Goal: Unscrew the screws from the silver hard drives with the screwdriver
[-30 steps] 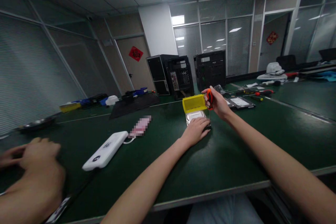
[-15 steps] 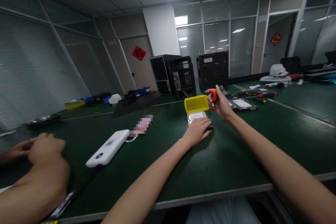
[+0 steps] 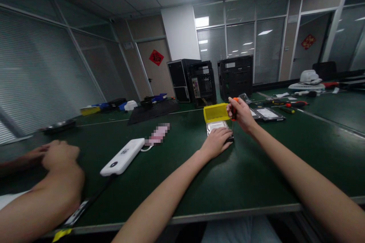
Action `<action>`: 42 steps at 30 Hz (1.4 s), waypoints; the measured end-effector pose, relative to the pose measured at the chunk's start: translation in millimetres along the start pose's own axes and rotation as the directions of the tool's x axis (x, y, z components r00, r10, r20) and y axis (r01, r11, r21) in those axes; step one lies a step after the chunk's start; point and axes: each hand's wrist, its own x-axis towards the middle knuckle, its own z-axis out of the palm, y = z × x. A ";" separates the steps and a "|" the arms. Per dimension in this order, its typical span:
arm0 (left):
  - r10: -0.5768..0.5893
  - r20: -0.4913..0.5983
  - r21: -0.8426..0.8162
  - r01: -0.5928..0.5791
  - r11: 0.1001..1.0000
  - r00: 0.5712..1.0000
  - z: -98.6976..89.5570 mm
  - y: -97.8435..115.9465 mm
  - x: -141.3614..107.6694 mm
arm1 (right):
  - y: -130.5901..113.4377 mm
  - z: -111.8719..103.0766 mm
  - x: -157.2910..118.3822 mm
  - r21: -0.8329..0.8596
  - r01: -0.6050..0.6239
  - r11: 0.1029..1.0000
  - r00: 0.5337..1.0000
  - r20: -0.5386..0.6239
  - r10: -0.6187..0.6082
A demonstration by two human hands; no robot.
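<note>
A silver hard drive (image 3: 216,125) lies on the green table in front of me. My left hand (image 3: 217,141) lies over its near part, fingers curled across to its right edge, so that much of the drive is hidden. In my right hand (image 3: 243,114) is a screwdriver (image 3: 234,109) with an orange and black handle. It is held upright, its thin shaft pointing down at the drive's right edge; the tip is too small to make out. Just behind the drive is an open yellow plastic box (image 3: 216,113), touching or nearly touching it.
More hard drives (image 3: 267,114) and several screwdrivers (image 3: 297,104) lie to the right. Computer cases (image 3: 202,83) stand at the back. Leftward are a white power bank (image 3: 123,157) with a cable, a blurred-out pink item (image 3: 158,133) and another person's arms (image 3: 61,174).
The whole view has shifted slightly, moving everything a little to the right. The screwdriver handle has turned in my right hand, and the fingers now cover more of it. My left hand stays on the drive.
</note>
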 end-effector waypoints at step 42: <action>-0.150 -0.093 -0.014 0.149 0.989 0.984 -9.4 13.2 1.5 | -6.0 0.0 -3.6 -0.045 0.106 0.993 0.988 -0.105 -0.110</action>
